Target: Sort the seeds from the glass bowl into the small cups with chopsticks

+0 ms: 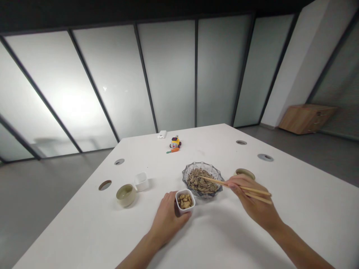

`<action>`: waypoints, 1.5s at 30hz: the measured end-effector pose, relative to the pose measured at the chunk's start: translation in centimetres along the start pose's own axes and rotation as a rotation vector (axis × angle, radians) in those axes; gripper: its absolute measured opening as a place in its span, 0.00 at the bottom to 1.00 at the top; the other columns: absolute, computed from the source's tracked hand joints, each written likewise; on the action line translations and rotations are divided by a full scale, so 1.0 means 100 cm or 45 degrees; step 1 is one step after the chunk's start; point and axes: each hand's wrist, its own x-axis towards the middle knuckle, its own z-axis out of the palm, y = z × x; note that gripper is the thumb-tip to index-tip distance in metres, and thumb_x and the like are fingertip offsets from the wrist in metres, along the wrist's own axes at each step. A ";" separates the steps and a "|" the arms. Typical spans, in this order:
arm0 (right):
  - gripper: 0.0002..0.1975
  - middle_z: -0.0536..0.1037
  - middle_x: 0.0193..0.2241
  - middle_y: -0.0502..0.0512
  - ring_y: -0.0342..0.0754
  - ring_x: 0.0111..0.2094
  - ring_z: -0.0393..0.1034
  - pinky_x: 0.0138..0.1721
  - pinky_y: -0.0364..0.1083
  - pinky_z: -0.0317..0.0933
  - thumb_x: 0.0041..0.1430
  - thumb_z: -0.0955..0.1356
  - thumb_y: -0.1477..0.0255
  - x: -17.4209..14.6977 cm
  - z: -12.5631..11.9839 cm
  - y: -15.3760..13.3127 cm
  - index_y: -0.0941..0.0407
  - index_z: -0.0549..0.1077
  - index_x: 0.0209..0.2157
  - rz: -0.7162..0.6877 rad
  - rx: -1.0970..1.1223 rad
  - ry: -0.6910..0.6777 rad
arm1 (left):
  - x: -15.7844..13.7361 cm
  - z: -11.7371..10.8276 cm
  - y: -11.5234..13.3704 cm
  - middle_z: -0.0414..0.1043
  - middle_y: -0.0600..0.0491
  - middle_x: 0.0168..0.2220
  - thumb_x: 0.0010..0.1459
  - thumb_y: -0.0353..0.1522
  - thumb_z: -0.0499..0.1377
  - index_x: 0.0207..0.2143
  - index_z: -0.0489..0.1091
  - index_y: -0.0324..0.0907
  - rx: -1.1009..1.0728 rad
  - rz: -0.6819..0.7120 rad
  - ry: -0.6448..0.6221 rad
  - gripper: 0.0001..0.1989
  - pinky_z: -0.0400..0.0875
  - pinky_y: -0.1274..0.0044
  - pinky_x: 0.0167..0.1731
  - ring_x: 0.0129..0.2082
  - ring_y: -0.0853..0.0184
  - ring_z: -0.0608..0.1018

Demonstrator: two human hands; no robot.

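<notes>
1. Two wooden chopsticks, pale tan and slender, slant across the right of centre in the head view; their thin tips meet the seeds, and whether they pinch one cannot be told.
2. One right hand, right of centre, is closed around both chopsticks, their blunt ends jutting out behind it.
3. One left hand, at lower centre, curls around a white square cup, thumb on the near side. The cup has rounded corners and holds lumpy golden-brown pieces, too many and crowded to count.
4. One faceted glass bowl, clear grey with a scalloped rim, stands just right of centre, heaped with grey-brown striped seeds, uncounted.
5. Two ceramic bowls: a beige one with a greenish inside at lower left, another partly hidden behind the right hand.
6. One second white cup, beside the left ceramic bowl.
7. One yellow and grey toy vehicle, near the middle of the frame, with one orange and green piece just below it.
8. One white box-shaped device at the far edge of the white table.
</notes>
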 end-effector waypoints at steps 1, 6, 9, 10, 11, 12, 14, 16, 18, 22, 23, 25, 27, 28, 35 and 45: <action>0.14 0.85 0.35 0.53 0.52 0.38 0.81 0.41 0.50 0.72 0.73 0.68 0.60 0.000 -0.001 0.000 0.48 0.83 0.36 0.019 -0.005 0.015 | 0.000 0.000 0.000 0.77 0.47 0.50 0.54 0.35 0.68 0.51 0.75 0.44 0.001 0.002 0.001 0.21 0.69 0.65 0.55 0.52 0.52 0.76; 0.25 0.82 0.28 0.54 0.52 0.33 0.78 0.36 0.49 0.70 0.75 0.63 0.52 0.005 -0.008 0.000 0.50 0.80 0.30 0.126 -0.024 0.036 | 0.001 0.001 -0.002 0.77 0.46 0.50 0.54 0.35 0.68 0.51 0.74 0.44 0.035 0.005 -0.003 0.21 0.69 0.65 0.54 0.52 0.52 0.76; 0.29 0.79 0.25 0.54 0.51 0.29 0.75 0.32 0.48 0.68 0.74 0.61 0.48 0.013 -0.013 0.001 0.51 0.76 0.26 0.152 -0.057 0.079 | 0.001 0.000 0.000 0.77 0.46 0.51 0.54 0.35 0.68 0.52 0.75 0.44 0.025 0.008 0.000 0.22 0.69 0.65 0.55 0.52 0.52 0.76; 0.30 0.79 0.24 0.54 0.50 0.28 0.74 0.31 0.48 0.67 0.74 0.61 0.47 0.016 -0.014 0.001 0.51 0.75 0.25 0.174 -0.058 0.090 | 0.001 0.000 0.001 0.78 0.46 0.51 0.54 0.35 0.68 0.52 0.75 0.44 0.016 0.010 0.003 0.22 0.69 0.65 0.56 0.52 0.52 0.76; 0.30 0.78 0.23 0.53 0.50 0.26 0.73 0.29 0.48 0.65 0.74 0.61 0.46 0.020 -0.015 0.002 0.51 0.75 0.25 0.201 -0.054 0.081 | 0.001 0.000 0.002 0.78 0.46 0.51 0.54 0.34 0.68 0.52 0.75 0.44 0.008 0.013 0.004 0.22 0.69 0.65 0.56 0.53 0.52 0.76; 0.31 0.78 0.22 0.53 0.50 0.25 0.72 0.28 0.47 0.65 0.74 0.60 0.46 0.023 -0.014 0.002 0.51 0.75 0.25 0.226 -0.048 0.051 | 0.001 -0.001 0.003 0.78 0.46 0.51 0.54 0.34 0.68 0.52 0.75 0.44 0.001 0.016 0.004 0.22 0.69 0.65 0.56 0.53 0.52 0.77; 0.29 0.78 0.22 0.52 0.49 0.25 0.73 0.29 0.47 0.65 0.73 0.62 0.47 0.027 -0.011 0.003 0.51 0.76 0.26 0.242 -0.028 -0.067 | 0.001 -0.001 0.004 0.78 0.46 0.50 0.53 0.34 0.68 0.51 0.75 0.44 -0.004 0.021 0.002 0.22 0.69 0.65 0.56 0.52 0.52 0.77; 0.26 0.81 0.26 0.52 0.49 0.29 0.76 0.33 0.47 0.67 0.73 0.65 0.49 0.028 -0.005 0.003 0.51 0.79 0.28 0.188 -0.006 -0.195 | 0.001 -0.001 0.004 0.78 0.47 0.50 0.53 0.34 0.68 0.51 0.75 0.45 -0.005 0.024 0.004 0.21 0.69 0.65 0.55 0.52 0.52 0.77; 0.21 0.83 0.31 0.53 0.49 0.33 0.78 0.37 0.47 0.69 0.73 0.67 0.53 0.025 0.000 0.004 0.50 0.81 0.31 0.138 0.053 -0.287 | 0.001 0.000 0.003 0.78 0.47 0.50 0.53 0.34 0.68 0.51 0.75 0.45 -0.004 0.026 0.006 0.21 0.69 0.65 0.55 0.52 0.52 0.77; 0.15 0.85 0.35 0.53 0.50 0.36 0.80 0.40 0.48 0.71 0.72 0.69 0.58 0.017 0.004 0.007 0.49 0.83 0.35 0.066 0.128 -0.236 | 0.001 0.000 0.001 0.78 0.47 0.50 0.53 0.34 0.67 0.50 0.75 0.45 0.004 0.015 0.006 0.21 0.69 0.65 0.55 0.52 0.52 0.77; 0.15 0.85 0.35 0.53 0.50 0.35 0.80 0.40 0.49 0.70 0.73 0.69 0.58 0.016 0.003 0.008 0.49 0.83 0.36 0.047 0.108 -0.193 | 0.001 0.000 0.001 0.78 0.46 0.50 0.53 0.34 0.67 0.51 0.75 0.45 0.001 0.015 0.006 0.21 0.69 0.65 0.55 0.52 0.52 0.77; 0.14 0.85 0.34 0.53 0.50 0.35 0.80 0.41 0.50 0.70 0.73 0.69 0.59 0.015 0.002 0.011 0.49 0.84 0.36 0.011 0.042 -0.104 | 0.001 0.000 0.002 0.78 0.46 0.51 0.53 0.34 0.67 0.51 0.75 0.44 -0.009 0.018 0.001 0.21 0.68 0.65 0.56 0.53 0.52 0.76; 0.14 0.85 0.34 0.53 0.51 0.36 0.80 0.42 0.51 0.70 0.73 0.69 0.60 0.014 0.000 0.014 0.48 0.84 0.37 -0.017 -0.012 -0.033 | 0.001 0.000 0.002 0.77 0.46 0.51 0.53 0.34 0.67 0.51 0.74 0.44 -0.019 0.018 -0.008 0.22 0.68 0.65 0.56 0.53 0.52 0.76; 0.13 0.85 0.34 0.52 0.51 0.36 0.80 0.43 0.51 0.70 0.73 0.69 0.61 0.014 0.000 0.016 0.48 0.84 0.37 -0.024 -0.025 -0.011 | 0.002 0.000 0.002 0.77 0.46 0.51 0.53 0.34 0.67 0.52 0.74 0.44 -0.022 0.017 -0.011 0.22 0.68 0.64 0.56 0.53 0.52 0.76; 0.16 0.84 0.32 0.54 0.52 0.35 0.79 0.41 0.53 0.70 0.74 0.67 0.59 0.013 -0.003 0.018 0.49 0.82 0.34 -0.003 -0.074 0.091 | 0.000 -0.002 0.004 0.77 0.46 0.51 0.53 0.34 0.67 0.51 0.74 0.44 -0.018 -0.002 -0.010 0.22 0.68 0.65 0.56 0.53 0.52 0.76; 0.16 0.84 0.33 0.55 0.51 0.34 0.78 0.38 0.50 0.71 0.70 0.71 0.57 0.009 0.004 0.004 0.50 0.84 0.33 0.135 0.122 -0.218 | 0.000 -0.002 0.008 0.79 0.46 0.50 0.53 0.34 0.68 0.51 0.75 0.44 0.022 0.005 0.013 0.21 0.70 0.65 0.55 0.52 0.51 0.77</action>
